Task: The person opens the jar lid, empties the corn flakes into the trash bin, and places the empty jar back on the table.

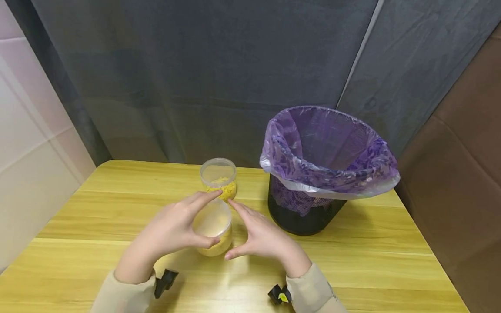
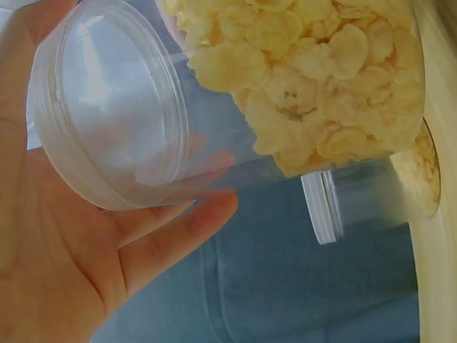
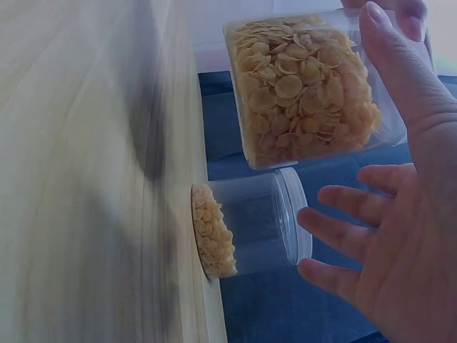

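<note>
Jar point(image 1: 213, 224) of flakes point(image 3: 300, 86) seems off the table point(image 1: 78, 243); the left hand point(image 1: 172, 228) curls thumb and fingers round its top. The right hand point(image 1: 264, 234) has spread fingers beside it. If smooth plastic slips, it might fall or bump the back jar point(image 1: 219, 179).

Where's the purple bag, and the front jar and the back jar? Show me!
Purple bag point(image 1: 332, 181): head view, on its folded-over front edge.
Front jar point(image 1: 225, 240): head view, on its side.
Back jar point(image 1: 231, 190): head view, low on its side, where yellow bits show.
</note>
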### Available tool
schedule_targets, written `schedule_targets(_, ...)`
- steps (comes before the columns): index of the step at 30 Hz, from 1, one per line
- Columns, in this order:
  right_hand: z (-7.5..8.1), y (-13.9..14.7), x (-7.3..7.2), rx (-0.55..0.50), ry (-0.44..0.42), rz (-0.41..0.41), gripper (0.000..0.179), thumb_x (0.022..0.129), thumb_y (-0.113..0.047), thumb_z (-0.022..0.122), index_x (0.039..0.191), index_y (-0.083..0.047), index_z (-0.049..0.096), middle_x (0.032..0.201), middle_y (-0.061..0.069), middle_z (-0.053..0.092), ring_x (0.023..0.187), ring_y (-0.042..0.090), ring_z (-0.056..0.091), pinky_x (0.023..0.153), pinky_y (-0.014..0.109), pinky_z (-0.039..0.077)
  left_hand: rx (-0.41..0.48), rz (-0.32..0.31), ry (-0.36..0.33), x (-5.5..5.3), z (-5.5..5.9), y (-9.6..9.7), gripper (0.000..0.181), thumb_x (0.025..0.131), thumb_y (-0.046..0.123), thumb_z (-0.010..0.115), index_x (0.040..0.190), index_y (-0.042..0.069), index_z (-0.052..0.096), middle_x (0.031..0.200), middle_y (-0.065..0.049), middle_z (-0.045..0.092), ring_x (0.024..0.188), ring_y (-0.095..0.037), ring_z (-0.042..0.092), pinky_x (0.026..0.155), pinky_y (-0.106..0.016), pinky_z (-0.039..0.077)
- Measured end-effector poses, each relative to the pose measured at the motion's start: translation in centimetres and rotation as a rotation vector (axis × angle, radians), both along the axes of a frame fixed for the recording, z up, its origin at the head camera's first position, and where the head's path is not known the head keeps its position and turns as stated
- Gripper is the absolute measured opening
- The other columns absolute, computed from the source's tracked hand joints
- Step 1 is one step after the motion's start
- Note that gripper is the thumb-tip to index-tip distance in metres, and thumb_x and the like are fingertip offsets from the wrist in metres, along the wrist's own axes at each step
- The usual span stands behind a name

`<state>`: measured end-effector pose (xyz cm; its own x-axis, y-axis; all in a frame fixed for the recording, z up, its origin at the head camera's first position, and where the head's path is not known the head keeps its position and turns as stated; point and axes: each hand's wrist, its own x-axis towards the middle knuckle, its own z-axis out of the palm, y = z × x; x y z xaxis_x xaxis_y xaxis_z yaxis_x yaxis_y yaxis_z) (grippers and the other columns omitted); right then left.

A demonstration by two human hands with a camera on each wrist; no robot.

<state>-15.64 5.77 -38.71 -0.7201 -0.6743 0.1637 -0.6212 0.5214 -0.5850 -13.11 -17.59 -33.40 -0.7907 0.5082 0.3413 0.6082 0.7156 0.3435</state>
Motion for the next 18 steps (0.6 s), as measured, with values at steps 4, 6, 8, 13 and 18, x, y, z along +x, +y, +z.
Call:
schedule_targets(4, 0.0, -0.2, 0.0, -0.046, -0.013, 0.039, 0.116, 0.065, -0.053, 0.082, 0.154, -0.020, 0.015, 0.150, 0.004, 0.034, 0.133, 0.020, 0.037, 0.106, 0.039, 0.031, 0.006, -0.018, 0.005, 0.2, 0.0, 0.3, 0.090, 0.066, 0.047, 0.082, 0.143, 0.019, 0.044, 0.129, -0.008, 0.057, 0.108, -0.026, 0.059, 0.079, -0.046, 0.051)
schedule_targets(6, -0.1, -0.3, 0.0, -0.074, -0.024, 0.059, 0.114, 0.065, -0.051, 0.083, 0.153, -0.023, 0.017, 0.146, 0.002, 0.041, 0.129, 0.017, 0.042, 0.104, 0.037, 0.035, 0.006, -0.024, 0.011, 0.3, 0.0, 0.4, 0.092, 0.066, 0.047, 0.082, 0.144, 0.019, 0.043, 0.129, -0.008, 0.057, 0.107, -0.025, 0.059, 0.078, -0.046, 0.051)
schedule_targets(8, -0.1, -0.3, 0.0, -0.093, -0.037, 0.069, 0.112, 0.064, -0.049, 0.084, 0.152, -0.026, 0.019, 0.140, 0.001, 0.048, 0.124, 0.014, 0.046, 0.102, 0.036, 0.038, 0.009, -0.031, 0.018, 0.3, -0.1, 0.5, 0.093, 0.066, 0.047, 0.082, 0.145, 0.020, 0.042, 0.128, -0.008, 0.057, 0.106, -0.025, 0.060, 0.077, -0.045, 0.051)
schedule_targets(13, -0.1, -0.3, 0.2, -0.085, -0.062, 0.047, 0.109, 0.064, -0.051, 0.083, 0.152, -0.025, 0.023, 0.136, 0.002, 0.052, 0.120, 0.013, 0.050, 0.100, 0.035, 0.039, 0.014, -0.045, 0.024, 0.4, -0.1, 0.9, 0.095, 0.064, 0.047, 0.082, 0.145, 0.022, 0.040, 0.127, -0.007, 0.058, 0.102, -0.022, 0.061, 0.072, -0.041, 0.052)
schedule_targets(18, -0.1, -0.1, 0.2, -0.104, -0.098, 0.032, 0.105, 0.064, -0.050, 0.083, 0.150, -0.023, 0.028, 0.137, 0.001, 0.051, 0.119, 0.013, 0.050, 0.098, 0.035, 0.040, 0.016, -0.060, 0.006, 0.6, 0.0, 1.3, 0.098, 0.061, 0.047, 0.083, 0.146, 0.026, 0.039, 0.128, -0.005, 0.057, 0.103, -0.020, 0.060, 0.073, -0.038, 0.051)
